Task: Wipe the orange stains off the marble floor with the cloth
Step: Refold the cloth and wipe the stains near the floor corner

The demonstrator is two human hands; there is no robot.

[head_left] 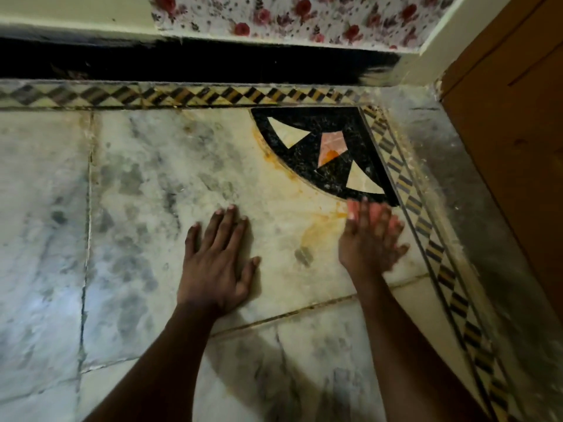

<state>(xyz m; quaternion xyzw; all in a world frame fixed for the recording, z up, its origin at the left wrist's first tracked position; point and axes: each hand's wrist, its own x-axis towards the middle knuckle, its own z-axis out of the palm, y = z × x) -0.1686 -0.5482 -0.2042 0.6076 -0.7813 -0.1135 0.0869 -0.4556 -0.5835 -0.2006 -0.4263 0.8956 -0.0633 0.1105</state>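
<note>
My left hand [217, 260] lies flat on the white marble floor [158, 178], fingers spread and holding nothing. My right hand [370, 239] is motion-blurred, its fingers stretched out over the floor beside the black inlay corner [329, 175]. A pinkish blur shows at its fingertips, and I cannot tell whether it is the cloth. An orange stain [320, 229] spreads on the marble just left of the right hand. More orange runs along the inlay's curved edge [275, 158]. A small orange spot [330, 155] sits on the pink triangle.
A chequered border strip [189, 95] runs along the far side and down the right [432, 248]. Behind it are a black skirting [198, 62] and a flowered cloth [289, 16]. A brown wooden panel [511, 132] stands at the right.
</note>
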